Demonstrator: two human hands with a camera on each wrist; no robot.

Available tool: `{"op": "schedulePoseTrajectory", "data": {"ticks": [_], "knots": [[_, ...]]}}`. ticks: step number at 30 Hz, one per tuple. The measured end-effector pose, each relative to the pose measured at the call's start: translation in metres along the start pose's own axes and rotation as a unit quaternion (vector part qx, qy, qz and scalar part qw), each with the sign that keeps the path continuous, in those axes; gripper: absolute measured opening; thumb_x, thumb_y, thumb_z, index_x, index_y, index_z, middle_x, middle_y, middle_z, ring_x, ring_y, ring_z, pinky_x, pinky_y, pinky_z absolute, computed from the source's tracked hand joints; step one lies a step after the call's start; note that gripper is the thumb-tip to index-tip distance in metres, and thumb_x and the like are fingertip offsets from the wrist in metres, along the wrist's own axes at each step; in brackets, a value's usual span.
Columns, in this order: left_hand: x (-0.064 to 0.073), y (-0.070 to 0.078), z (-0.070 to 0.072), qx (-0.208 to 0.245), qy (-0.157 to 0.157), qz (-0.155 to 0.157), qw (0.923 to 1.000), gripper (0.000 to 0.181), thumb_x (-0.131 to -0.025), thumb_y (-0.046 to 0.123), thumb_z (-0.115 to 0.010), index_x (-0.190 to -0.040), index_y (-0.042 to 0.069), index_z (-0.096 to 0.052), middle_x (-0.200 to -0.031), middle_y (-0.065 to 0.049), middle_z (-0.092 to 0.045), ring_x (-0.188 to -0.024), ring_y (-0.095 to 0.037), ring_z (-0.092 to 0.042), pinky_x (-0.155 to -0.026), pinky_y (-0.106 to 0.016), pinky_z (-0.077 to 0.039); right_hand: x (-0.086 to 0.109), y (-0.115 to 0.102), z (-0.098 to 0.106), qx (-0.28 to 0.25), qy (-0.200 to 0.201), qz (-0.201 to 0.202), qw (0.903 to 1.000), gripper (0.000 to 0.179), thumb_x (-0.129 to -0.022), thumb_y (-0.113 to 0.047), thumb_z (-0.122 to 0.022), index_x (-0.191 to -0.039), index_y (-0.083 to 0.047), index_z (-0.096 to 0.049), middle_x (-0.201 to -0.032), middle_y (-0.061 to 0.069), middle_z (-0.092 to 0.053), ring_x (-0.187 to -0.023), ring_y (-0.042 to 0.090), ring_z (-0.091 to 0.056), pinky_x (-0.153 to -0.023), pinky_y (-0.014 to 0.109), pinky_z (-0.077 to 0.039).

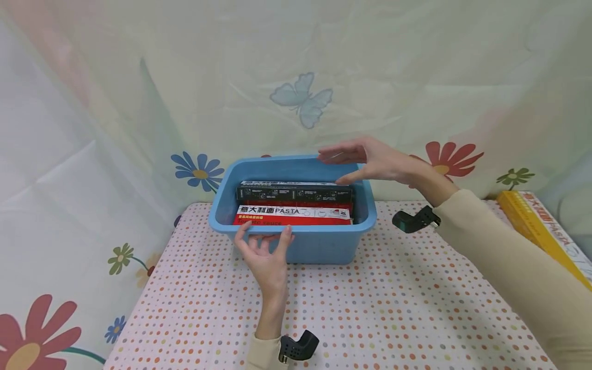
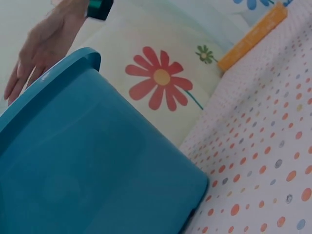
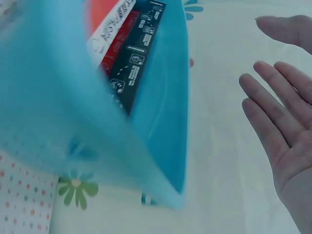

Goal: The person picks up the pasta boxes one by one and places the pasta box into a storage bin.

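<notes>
A blue plastic tub (image 1: 305,246) stands on the dotted cloth with flat boxes inside. Nearest the front is a red and white pasta box (image 1: 293,215); a black pasta box (image 1: 296,192) lies behind it, with a further red edge between them. My left hand (image 1: 268,264) holds the tub's front rim with bent fingers, a fingertip reaching over the edge. Over the back right corner hovers my right hand (image 1: 370,159), fingers extended and thumb apart. The right wrist view shows this hand (image 3: 292,117) beside the tub's wall with nothing in it.
A yellow and white pasta box (image 1: 546,228) lies at the table's right edge. Behind the tub hangs a pale cloth backdrop (image 1: 222,103) with flowers and a butterfly. The polka-dot tablecloth (image 1: 393,303) extends in front of the tub.
</notes>
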State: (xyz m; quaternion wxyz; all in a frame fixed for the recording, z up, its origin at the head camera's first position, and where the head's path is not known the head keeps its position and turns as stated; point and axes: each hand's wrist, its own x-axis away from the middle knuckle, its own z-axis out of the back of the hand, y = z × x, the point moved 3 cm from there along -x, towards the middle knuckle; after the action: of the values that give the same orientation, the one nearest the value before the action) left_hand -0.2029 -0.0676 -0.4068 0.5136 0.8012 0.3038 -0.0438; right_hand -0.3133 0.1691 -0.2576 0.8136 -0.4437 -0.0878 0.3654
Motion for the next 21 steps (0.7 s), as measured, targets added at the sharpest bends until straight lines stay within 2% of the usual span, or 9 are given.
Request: {"op": "schedulePoseTrajectory", "data": {"ticks": [3, 8, 10, 12, 14, 17, 19, 21], "knots": [[-0.002, 0.000, 0.000, 0.001, -0.003, -0.002, 1.0000, 0.075, -0.090, -0.005, -0.078, -0.145, 0.008, -0.030, -0.140, -0.036, -0.045, -0.091, -0.026, -0.063, -0.082, -0.046, -0.068, 0.027, -0.004, 0.004, 0.014, 0.016, -0.001, 0.9998, 0.066, -0.092, -0.002, -0.079, -0.153, -0.005, -0.052, -0.152, 0.014, -0.057, -0.141, 0.028, -0.053, -0.108, 0.028, -0.055], [-0.004, 0.000, 0.001, 0.000, -0.003, -0.004, 1.0000, 0.077, -0.090, -0.005, -0.078, -0.147, 0.003, -0.027, -0.141, -0.035, -0.045, -0.091, -0.025, -0.064, -0.082, -0.045, -0.068, 0.081, 0.006, 0.019, 0.075, 0.098, -0.029, 0.9920, 0.067, -0.090, -0.005, -0.082, -0.151, -0.017, -0.057, -0.147, 0.000, -0.062, -0.129, 0.006, -0.061, -0.097, 0.017, -0.055], [-0.004, -0.001, 0.000, 0.002, -0.003, -0.005, 1.0000, 0.077, -0.089, -0.005, -0.078, -0.147, 0.004, -0.027, -0.140, -0.035, -0.045, -0.092, -0.025, -0.064, -0.082, -0.045, -0.068, 0.106, 0.015, 0.026, 0.078, 0.130, -0.046, 0.9874, 0.066, -0.091, -0.003, -0.080, -0.151, -0.018, -0.057, -0.142, -0.007, -0.065, -0.121, 0.000, -0.064, -0.091, 0.015, -0.056], [-0.005, -0.001, 0.000, -0.002, 0.002, -0.006, 1.0000, 0.076, -0.089, -0.005, -0.079, -0.146, 0.005, -0.029, -0.131, -0.030, -0.051, -0.091, -0.025, -0.064, -0.082, -0.044, -0.068, 0.131, 0.027, 0.035, 0.076, 0.167, -0.065, 0.9809, 0.063, -0.093, -0.001, -0.077, -0.151, -0.015, -0.057, -0.140, -0.013, -0.066, -0.119, -0.004, -0.062, -0.087, 0.010, -0.055], [-0.006, -0.001, 0.000, -0.006, 0.006, -0.007, 0.9999, 0.076, -0.088, -0.005, -0.079, -0.145, 0.008, -0.031, -0.126, -0.030, -0.051, -0.091, -0.024, -0.063, -0.083, -0.042, -0.068, 0.157, 0.043, 0.042, 0.063, 0.207, -0.094, 0.9718, 0.060, -0.096, 0.001, -0.073, -0.151, -0.014, -0.056, -0.135, -0.022, -0.066, -0.118, -0.009, -0.060, -0.084, 0.007, -0.054], [-0.007, 0.000, 0.000, -0.011, 0.010, -0.004, 0.9999, 0.076, -0.088, -0.004, -0.081, -0.145, 0.008, -0.031, -0.124, -0.031, -0.051, -0.092, -0.024, -0.063, -0.085, -0.040, -0.068, 0.196, 0.070, 0.049, 0.057, 0.266, -0.129, 0.9536, 0.057, -0.100, 0.000, -0.068, -0.153, -0.015, -0.054, -0.134, -0.031, -0.060, -0.118, -0.018, -0.053, -0.084, -0.001, -0.048], [-0.008, 0.000, 0.001, -0.009, 0.009, -0.001, 0.9999, 0.077, -0.088, -0.004, -0.080, -0.146, 0.007, -0.030, -0.134, -0.036, -0.047, -0.095, -0.025, -0.064, -0.086, -0.041, -0.068, 0.220, 0.088, 0.050, 0.060, 0.291, -0.146, 0.9435, 0.058, -0.102, -0.002, -0.065, -0.156, -0.017, -0.050, -0.136, -0.033, -0.056, -0.117, -0.022, -0.050, -0.084, -0.004, -0.046], [-0.008, 0.000, 0.003, -0.004, 0.010, 0.001, 0.9999, 0.078, -0.088, -0.004, -0.080, -0.146, 0.005, -0.028, -0.139, -0.035, -0.045, -0.096, -0.026, -0.064, -0.087, -0.043, -0.067, 0.242, 0.104, 0.049, 0.069, 0.307, -0.168, 0.9344, 0.059, -0.106, -0.007, -0.061, -0.160, -0.019, -0.043, -0.142, -0.032, -0.050, -0.121, -0.022, -0.047, -0.088, -0.005, -0.043]]}}
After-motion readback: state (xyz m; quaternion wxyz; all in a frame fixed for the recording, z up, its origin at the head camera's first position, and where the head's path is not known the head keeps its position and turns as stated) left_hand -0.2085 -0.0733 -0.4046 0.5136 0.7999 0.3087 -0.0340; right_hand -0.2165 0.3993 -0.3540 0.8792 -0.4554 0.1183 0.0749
